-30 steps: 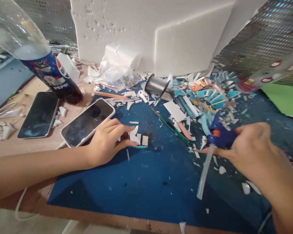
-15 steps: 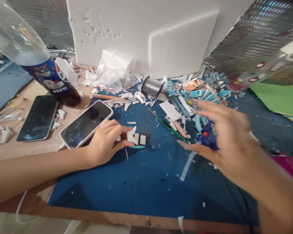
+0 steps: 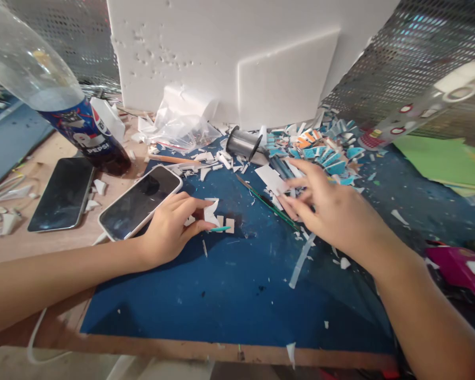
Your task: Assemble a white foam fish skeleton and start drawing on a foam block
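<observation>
My left hand pinches a small white foam cutout between thumb and fingers, just above the blue mat. A thin teal sliver shows at the thumb tip, beside small white rectangular pieces. My right hand hovers over the scraps with its fingers apart and nothing visibly held. Near its fingertips lie a white rectangular piece, a pinkish strip and a green-handled craft knife.
A spool and heaped blue, white and orange offcuts lie behind. Two phones and a Pepsi bottle stand left. Green sheets and a magenta object are right. A white foam board forms the back.
My right hand has moved left and inward, toward the white piece and pinkish strip. The blue tool that was beside it no longer shows. My left hand keeps its pinch, the cutout slightly turned.
</observation>
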A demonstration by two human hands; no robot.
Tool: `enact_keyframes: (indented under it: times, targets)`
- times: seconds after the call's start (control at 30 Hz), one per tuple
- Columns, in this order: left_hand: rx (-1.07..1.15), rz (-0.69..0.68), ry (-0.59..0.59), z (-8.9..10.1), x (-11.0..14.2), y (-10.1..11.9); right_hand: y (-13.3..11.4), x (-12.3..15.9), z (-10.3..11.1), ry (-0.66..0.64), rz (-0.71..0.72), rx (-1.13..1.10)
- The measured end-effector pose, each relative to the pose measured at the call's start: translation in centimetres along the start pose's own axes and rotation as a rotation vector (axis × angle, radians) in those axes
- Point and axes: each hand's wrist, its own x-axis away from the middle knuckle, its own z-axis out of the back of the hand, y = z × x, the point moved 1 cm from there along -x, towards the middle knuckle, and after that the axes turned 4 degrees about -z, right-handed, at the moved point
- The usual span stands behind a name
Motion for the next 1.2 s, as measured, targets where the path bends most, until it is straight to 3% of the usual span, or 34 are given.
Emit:
enact_keyframes:
  times: [0.1, 0.13, 0.3, 0.47, 0.8, 1.2]
  targets:
    - [-0.006, -0.005, -0.013, -0.1, 0.1, 0.0, 0.2, -0.6, -0.8, 0.04, 0.153, 0.152]
    - [-0.006, -0.003, -0.017, -0.1, 0.1, -0.1, 0.2, -0.7, -0.8, 0.056, 0.137, 0.09]
    - [-0.007, -0.002, -0.031, -0.1, 0.2, -0.1, 0.9, -1.0, -0.9, 0.022, -0.166, -0.572]
    - [-0.014, -0.02, -0.025, 0.0, 0.0, 0.0, 1.1, -1.3, -1.7, -0.011, -0.254, -0.814]
    - [-0.014, -0.02, -0.013, 0.1, -0.2, 0.1, 2.2, -1.7, -3.5, 0.159, -0.304, -0.832]
    - [0.051, -0.043, -0.008, -0.1, 0.1, -0.2, 1.0, -3.5, -4.7, 0.005, -0.338, -1.02]
